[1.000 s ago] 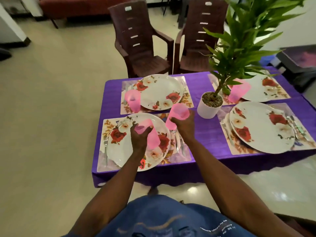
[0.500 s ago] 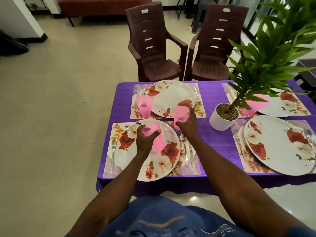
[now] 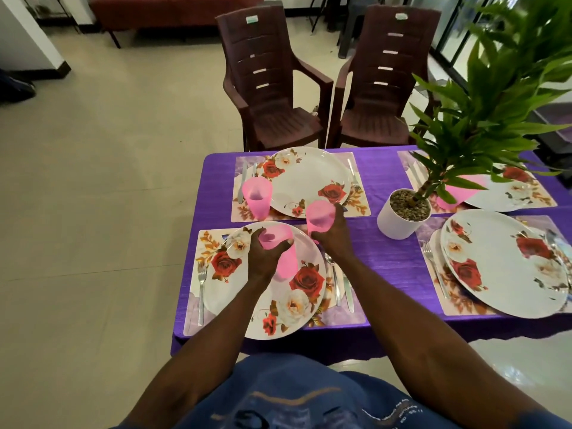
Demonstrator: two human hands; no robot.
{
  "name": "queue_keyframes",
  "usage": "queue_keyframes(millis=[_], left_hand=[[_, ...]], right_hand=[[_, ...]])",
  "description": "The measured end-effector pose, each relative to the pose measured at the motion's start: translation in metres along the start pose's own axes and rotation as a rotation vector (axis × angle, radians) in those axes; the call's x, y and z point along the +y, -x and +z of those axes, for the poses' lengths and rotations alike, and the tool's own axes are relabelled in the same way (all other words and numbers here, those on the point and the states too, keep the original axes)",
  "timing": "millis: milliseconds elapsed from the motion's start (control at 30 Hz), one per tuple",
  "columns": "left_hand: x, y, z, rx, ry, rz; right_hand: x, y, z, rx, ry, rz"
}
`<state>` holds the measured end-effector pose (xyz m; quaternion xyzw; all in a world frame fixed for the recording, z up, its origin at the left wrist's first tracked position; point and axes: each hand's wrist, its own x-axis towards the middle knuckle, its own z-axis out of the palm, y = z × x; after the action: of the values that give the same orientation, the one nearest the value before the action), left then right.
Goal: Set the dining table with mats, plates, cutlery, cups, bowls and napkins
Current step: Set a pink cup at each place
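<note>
Head view: left hand (image 3: 264, 258) and right hand (image 3: 332, 235) each grip translucent pink plastic cups (image 3: 320, 215); left's, seemingly stacked, could tip onto the floral plate (image 3: 235, 292).

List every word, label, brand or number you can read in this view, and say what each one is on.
No text here can be read.
Sticker on the left chair: too small and blurred.
Sticker on the right chair: also too blurred.
Print on the blue shirt: small lettering, blurred and not legible.
Plates, pink cups, placemats and white plant pot: no text visible.
</note>
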<state>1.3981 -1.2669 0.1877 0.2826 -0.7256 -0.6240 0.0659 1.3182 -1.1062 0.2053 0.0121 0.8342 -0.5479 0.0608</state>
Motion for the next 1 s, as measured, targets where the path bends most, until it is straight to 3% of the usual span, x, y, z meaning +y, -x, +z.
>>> queue_keyframes(millis=[367,633,867,1000], left_hand=[[-0.002,0.018,0.015,-0.005,-0.040,0.170],[0.005,0.056,0.063,-0.211,-0.064,0.326],[0.015,0.093,0.140,-0.289,-0.052,0.333],[0.021,0.128,0.214,-0.407,-0.042,0.260]], right_hand=[[0.011,0.022,-0.013,0.010,0.129,0.112],[0.037,0.039,-0.059,0.245,0.016,0.236],[0.070,0.057,-0.147,0.242,-0.068,0.288],[0.095,0.076,-0.227,0.250,-0.242,0.312]])
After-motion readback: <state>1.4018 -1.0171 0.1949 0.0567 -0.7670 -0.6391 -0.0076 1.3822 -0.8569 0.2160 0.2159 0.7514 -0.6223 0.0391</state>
